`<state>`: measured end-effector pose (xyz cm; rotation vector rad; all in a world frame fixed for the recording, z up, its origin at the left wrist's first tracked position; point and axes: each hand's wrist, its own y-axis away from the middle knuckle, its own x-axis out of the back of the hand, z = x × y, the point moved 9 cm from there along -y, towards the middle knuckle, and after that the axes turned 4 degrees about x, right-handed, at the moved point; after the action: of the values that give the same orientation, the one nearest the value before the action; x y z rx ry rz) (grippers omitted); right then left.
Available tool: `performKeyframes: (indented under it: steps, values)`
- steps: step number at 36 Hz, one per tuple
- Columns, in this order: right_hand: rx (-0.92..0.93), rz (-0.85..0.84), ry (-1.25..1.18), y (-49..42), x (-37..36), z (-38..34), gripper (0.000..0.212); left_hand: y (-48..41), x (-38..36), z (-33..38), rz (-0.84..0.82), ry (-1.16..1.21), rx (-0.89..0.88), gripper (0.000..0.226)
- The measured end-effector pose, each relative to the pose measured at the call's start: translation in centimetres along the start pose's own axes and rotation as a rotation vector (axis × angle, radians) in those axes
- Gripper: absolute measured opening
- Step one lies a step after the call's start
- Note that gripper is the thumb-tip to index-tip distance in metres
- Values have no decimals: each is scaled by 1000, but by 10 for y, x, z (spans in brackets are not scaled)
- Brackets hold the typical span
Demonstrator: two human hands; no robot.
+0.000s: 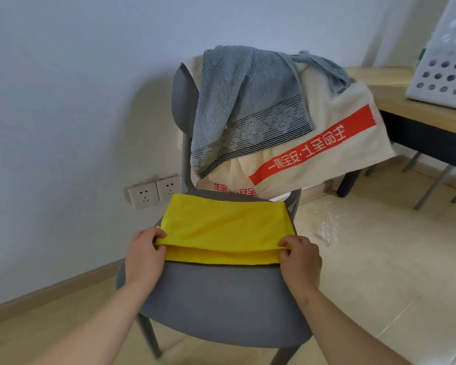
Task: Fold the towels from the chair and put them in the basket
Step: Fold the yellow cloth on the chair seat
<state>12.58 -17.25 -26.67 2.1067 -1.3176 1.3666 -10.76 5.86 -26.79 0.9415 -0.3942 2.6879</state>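
Note:
A yellow towel (225,225) lies folded double on the seat of a grey chair (221,301). My left hand (144,256) pinches its near left corner and my right hand (299,258) pinches its near right corner, the top layer lifted slightly off the lower one. Over the chair's backrest hang a grey towel (244,101) and, under it, a cream towel (327,133) with a red printed band. The white perforated basket (442,67) stands on the wooden table at the far right, partly cut off by the frame.
The wooden table (406,101) with dark legs stands right of the chair. A wall with two sockets (154,192) is close behind on the left. Clear plastic wrap (327,227) lies on the tiled floor to the chair's right.

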Motion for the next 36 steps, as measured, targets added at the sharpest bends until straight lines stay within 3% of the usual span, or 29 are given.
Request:
performKeyframes:
  steps: [6, 9, 11, 16, 23, 29, 33, 34, 36]
  values:
    - [73, 150, -125, -6, 37, -2, 27, -6, 22, 32, 66, -188, -315, 25]
    - [92, 17, -40, 1, 28, 2, 30, 7, 20, 39, 50, -320, -519, 32]
    - [72, -97, 23, 8, 15, 11, 33, 17, 15, 36, 18, -408, -551, 26]
    - [25, -137, -40, 18, 8, 17, 34, 19, 7, 14, -62, -371, -410, 25]
    - [23, -161, 182, 23, 10, 15, 33, 23, 7, 6, -123, -362, -295, 14]
    - [-86, -112, 35, 27, 14, 12, 28, 20, 7, 0, -136, -286, -94, 19]
    - [-221, -91, -63, 26, 15, 27, 12, 21, -1, -2, -226, -226, -32, 12]
    - [-262, -89, -123, 26, 15, 32, 12, 23, -3, -3, -258, -221, -25, 12]
    - [-352, -101, -256, 25, 13, 41, 33, 26, -7, -6, -311, -240, -9, 23]
